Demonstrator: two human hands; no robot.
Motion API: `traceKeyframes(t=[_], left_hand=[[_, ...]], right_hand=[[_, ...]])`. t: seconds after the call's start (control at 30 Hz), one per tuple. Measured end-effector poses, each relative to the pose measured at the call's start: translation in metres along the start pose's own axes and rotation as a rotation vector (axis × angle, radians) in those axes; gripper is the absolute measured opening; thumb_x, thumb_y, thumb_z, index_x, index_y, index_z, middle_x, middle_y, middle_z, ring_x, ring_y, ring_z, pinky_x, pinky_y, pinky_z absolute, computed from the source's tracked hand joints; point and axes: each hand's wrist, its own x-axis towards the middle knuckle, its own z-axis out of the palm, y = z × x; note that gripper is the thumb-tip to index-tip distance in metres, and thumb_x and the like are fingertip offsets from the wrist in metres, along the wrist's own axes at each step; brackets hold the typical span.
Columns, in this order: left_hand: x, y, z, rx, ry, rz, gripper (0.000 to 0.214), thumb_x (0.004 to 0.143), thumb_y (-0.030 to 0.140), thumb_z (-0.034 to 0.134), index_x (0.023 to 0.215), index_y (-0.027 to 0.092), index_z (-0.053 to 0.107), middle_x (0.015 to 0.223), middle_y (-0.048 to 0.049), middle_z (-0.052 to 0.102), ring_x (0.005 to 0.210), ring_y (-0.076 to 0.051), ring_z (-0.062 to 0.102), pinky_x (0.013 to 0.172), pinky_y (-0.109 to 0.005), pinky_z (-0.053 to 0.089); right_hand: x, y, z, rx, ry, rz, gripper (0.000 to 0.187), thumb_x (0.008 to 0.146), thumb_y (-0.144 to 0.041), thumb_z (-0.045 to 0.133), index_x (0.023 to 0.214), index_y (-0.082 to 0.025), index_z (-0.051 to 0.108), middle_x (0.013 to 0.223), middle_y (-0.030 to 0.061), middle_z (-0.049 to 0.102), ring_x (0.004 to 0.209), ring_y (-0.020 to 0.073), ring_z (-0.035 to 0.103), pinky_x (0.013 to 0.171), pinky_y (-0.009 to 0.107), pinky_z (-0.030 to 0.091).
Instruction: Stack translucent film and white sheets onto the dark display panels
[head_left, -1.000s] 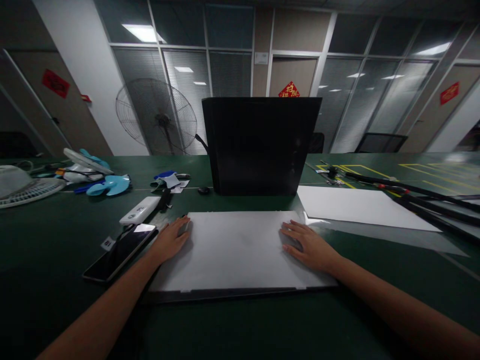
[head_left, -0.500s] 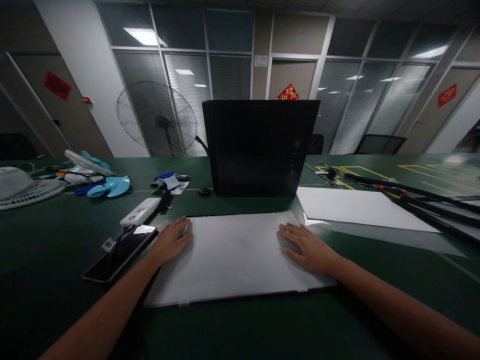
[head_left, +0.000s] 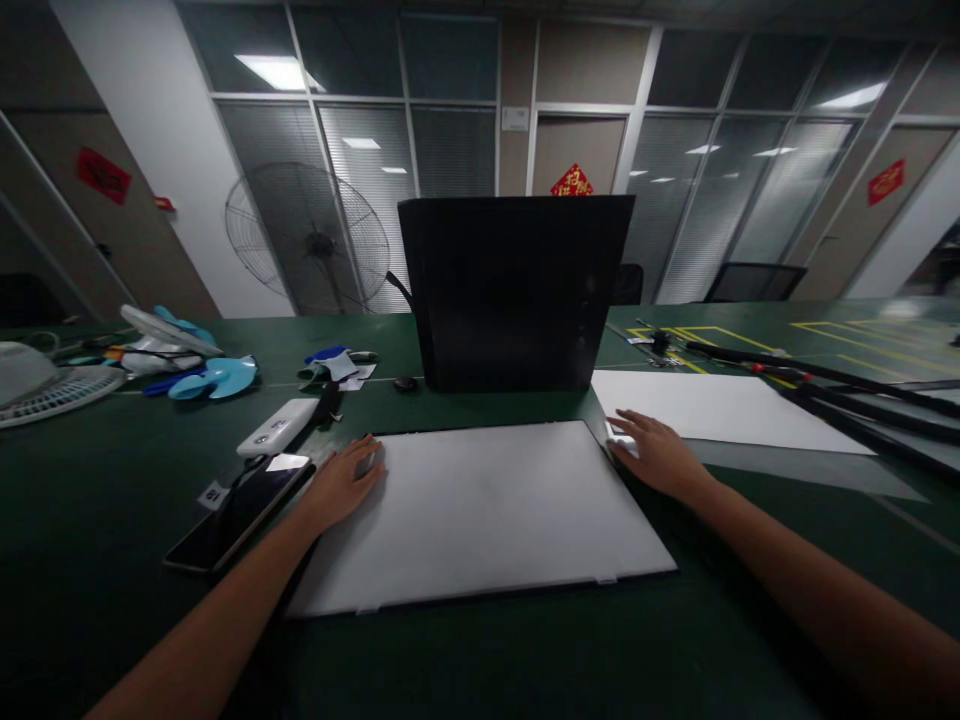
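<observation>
White panel (head_left: 480, 510) laid flat on green table (head_left: 112, 480), nothing lifted yet. Left hand (head_left: 341, 482) pressed flat on left edge, gripping nothing; right hand (head_left: 654, 452) spread open beside second white sheet (head_left: 735, 410).

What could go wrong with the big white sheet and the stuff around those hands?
The left hand alone presses one corner of the white panel, so the panel might slide or twist on the green table. The phone lies close beside that arm, and an elbow nudge could push it. The right hand rests on a clear film, which might crease or smudge.
</observation>
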Motion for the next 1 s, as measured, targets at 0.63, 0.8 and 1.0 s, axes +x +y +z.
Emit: traceKeyframes(t=[0.63, 0.8, 1.0], left_hand=[[-0.003, 0.002, -0.002, 0.052, 0.006, 0.015, 0.055, 0.100, 0.044, 0.045, 0.146, 0.018, 0.062, 0.164, -0.0164, 0.049, 0.154, -0.034, 0.043, 0.127, -0.061, 0.027], [-0.003, 0.001, 0.000, 0.077, -0.003, 0.010, 0.057, 0.100, 0.045, 0.043, 0.148, 0.019, 0.060, 0.165, -0.0142, 0.048, 0.155, -0.032, 0.042, 0.129, -0.059, 0.025], [-0.001, -0.002, 0.002, 0.056, -0.001, 0.014, 0.060, 0.099, 0.046, 0.043, 0.150, 0.018, 0.058, 0.166, -0.0143, 0.045, 0.155, -0.035, 0.040, 0.127, -0.061, 0.027]], right_hand=[[-0.003, -0.001, -0.036, -0.272, -0.166, 0.272, 0.035, 0.103, -0.028, 0.042, 0.115, -0.013, 0.071, 0.102, 0.0219, 0.076, 0.088, 0.0350, 0.075, 0.072, 0.042, 0.054], [-0.013, -0.037, -0.050, -0.308, -0.130, 0.212, 0.031, 0.103, -0.031, 0.043, 0.107, -0.015, 0.069, 0.099, 0.0202, 0.075, 0.083, 0.0341, 0.074, 0.066, 0.039, 0.049], [-0.028, -0.090, -0.055, -0.192, -0.125, -0.047, 0.021, 0.100, -0.027, 0.049, 0.102, -0.018, 0.068, 0.095, 0.0109, 0.076, 0.078, 0.0260, 0.072, 0.066, 0.034, 0.046]])
